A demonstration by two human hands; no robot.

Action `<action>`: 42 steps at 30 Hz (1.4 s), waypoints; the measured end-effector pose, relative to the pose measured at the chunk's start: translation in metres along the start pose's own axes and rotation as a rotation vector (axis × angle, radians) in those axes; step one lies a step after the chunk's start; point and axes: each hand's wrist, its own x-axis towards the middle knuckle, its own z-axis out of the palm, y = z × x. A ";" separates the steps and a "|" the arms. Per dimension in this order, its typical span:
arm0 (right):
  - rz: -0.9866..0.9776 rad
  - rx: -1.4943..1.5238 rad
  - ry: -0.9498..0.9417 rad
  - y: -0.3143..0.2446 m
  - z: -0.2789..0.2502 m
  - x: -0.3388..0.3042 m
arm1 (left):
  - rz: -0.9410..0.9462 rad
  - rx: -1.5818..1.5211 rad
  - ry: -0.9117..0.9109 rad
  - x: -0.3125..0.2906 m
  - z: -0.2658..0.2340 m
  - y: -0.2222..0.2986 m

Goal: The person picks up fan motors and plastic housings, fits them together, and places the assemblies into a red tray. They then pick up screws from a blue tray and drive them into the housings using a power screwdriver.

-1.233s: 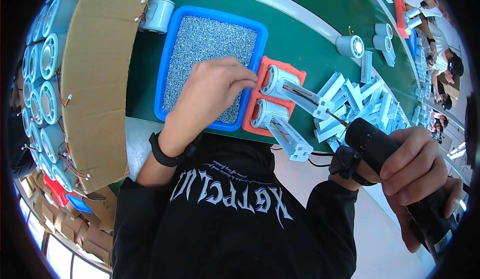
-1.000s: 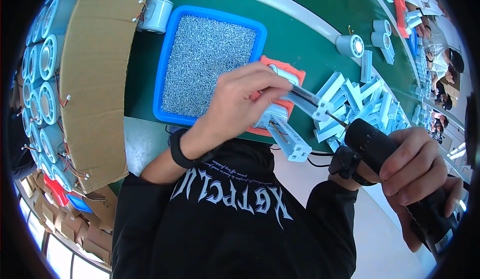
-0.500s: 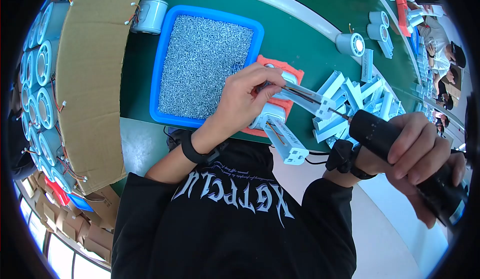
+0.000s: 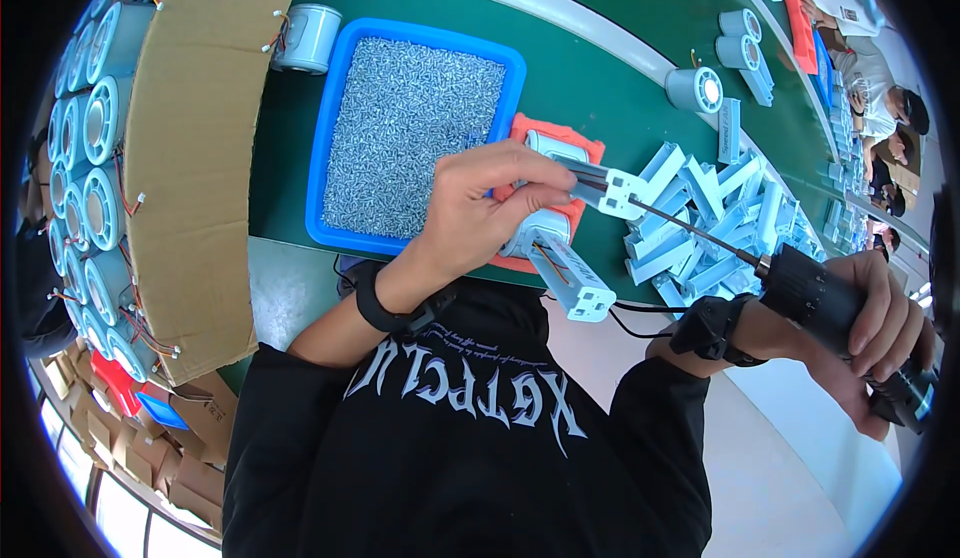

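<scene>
My left hand pinches a light-blue plastic handle between thumb and fingers. Its squared end, with screw holes, points right. In my right hand is a black electric screwdriver. Its long thin bit reaches to the handle's end; whether the tip is inside a hole I cannot tell. Below, a second light-blue handle with wires along it juts from a round housing. Both pieces rest by an orange cloth, partly covered by my left hand.
A blue tray full of small silver screws stands left of the cloth. Loose light-blue handles are heaped to the right. Beyond lie a round housing and more parts. Cardboard borders stacked housings at left. Other people sit at the far right.
The screwdriver's body has moved back to the right, showing far more of its bit. The held handle and my left hand have shifted slightly left.
</scene>
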 end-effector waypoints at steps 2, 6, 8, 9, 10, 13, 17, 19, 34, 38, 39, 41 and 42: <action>0.001 0.002 0.015 0.003 0.001 -0.001 | 0.028 -0.012 -0.012 0.000 0.000 0.000; -0.002 0.018 0.032 0.002 0.002 -0.002 | 0.038 0.021 -0.011 0.002 0.000 -0.001; -0.001 0.022 0.046 -0.001 0.003 -0.002 | -0.047 -0.032 -0.004 0.000 0.002 0.001; 0.005 0.020 0.040 0.000 0.004 -0.002 | -0.089 -0.059 -0.001 -0.001 0.003 0.002; 0.007 0.024 0.037 0.002 0.005 -0.002 | -0.087 -0.055 0.001 -0.001 0.003 0.002; 0.013 0.047 0.037 0.007 0.007 -0.003 | -0.155 -0.135 -0.019 -0.003 0.003 0.003; 0.024 0.045 -0.003 0.008 0.011 -0.002 | -0.138 -0.088 -0.089 -0.001 0.001 0.006; 0.031 0.040 -0.022 0.008 0.013 -0.003 | 0.019 0.087 -0.030 0.006 -0.005 0.012; 0.133 -0.205 -0.299 0.042 0.039 -0.018 | -0.325 0.993 -0.424 -0.005 -0.050 0.010; 0.109 -0.215 -0.296 0.040 0.038 -0.018 | -0.310 0.940 -0.342 -0.002 -0.050 0.009; 0.106 -0.216 -0.296 0.040 0.039 -0.017 | -0.296 0.925 -0.336 -0.002 -0.050 0.009; 0.131 -0.216 -0.357 0.041 0.039 -0.013 | -0.269 0.894 -0.327 -0.001 -0.049 0.009; 0.144 -0.216 -0.388 0.041 0.039 -0.012 | -0.270 0.894 -0.328 -0.001 -0.049 0.010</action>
